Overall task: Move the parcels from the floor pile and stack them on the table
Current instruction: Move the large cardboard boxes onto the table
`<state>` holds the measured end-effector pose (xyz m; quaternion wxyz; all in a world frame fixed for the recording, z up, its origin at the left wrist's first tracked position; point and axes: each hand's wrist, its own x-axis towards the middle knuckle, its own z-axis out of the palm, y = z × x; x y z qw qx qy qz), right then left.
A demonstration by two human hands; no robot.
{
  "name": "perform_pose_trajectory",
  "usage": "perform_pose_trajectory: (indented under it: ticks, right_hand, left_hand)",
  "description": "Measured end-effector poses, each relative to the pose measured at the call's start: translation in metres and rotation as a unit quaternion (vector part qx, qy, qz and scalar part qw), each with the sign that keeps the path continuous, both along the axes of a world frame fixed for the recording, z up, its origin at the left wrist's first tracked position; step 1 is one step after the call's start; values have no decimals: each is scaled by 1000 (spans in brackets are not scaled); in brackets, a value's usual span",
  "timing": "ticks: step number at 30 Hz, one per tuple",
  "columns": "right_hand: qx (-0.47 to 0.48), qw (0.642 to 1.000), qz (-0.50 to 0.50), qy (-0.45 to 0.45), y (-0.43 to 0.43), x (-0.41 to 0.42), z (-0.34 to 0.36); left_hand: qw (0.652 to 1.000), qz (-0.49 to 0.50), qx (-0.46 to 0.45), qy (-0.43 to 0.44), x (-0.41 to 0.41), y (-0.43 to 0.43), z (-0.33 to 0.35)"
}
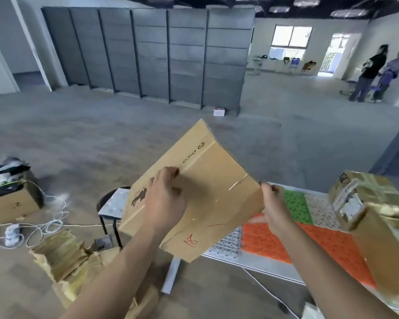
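Both of my hands are on one cardboard parcel (207, 180), tilted in the air over the left end of the table (263, 269). My left hand (164, 199) is curled against its top face, and my right hand (275, 210) pinches its right corner. I judge it light and stiff, slick where taped, so opposite edges suit best. Left of the table, the floor pile (65, 256) holds several parcels, too blurred to count. At the table's right end, two taped parcels (364, 203) seem stacked.
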<state>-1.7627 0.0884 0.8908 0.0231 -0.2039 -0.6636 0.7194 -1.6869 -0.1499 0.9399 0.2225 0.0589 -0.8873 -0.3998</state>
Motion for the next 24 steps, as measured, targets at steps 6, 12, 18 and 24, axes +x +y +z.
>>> perform_pose_trajectory:
  ticks: [6, 12, 18, 24]
  right_hand:
    - [-54, 998, -10, 26, 88, -27, 11]
    - [6, 999, -9, 47, 139, -50, 21]
    - [64, 987, 36, 142, 166, -93, 44]
    - [88, 988, 43, 122, 160, -147, 58]
  left_hand:
    - [994, -86, 67, 8, -61, 73, 14]
    - [983, -161, 91, -17, -129, 106, 9]
    - [953, -207, 214, -49, -217, 116, -1]
    - [907, -226, 329, -135, -289, 115, -11]
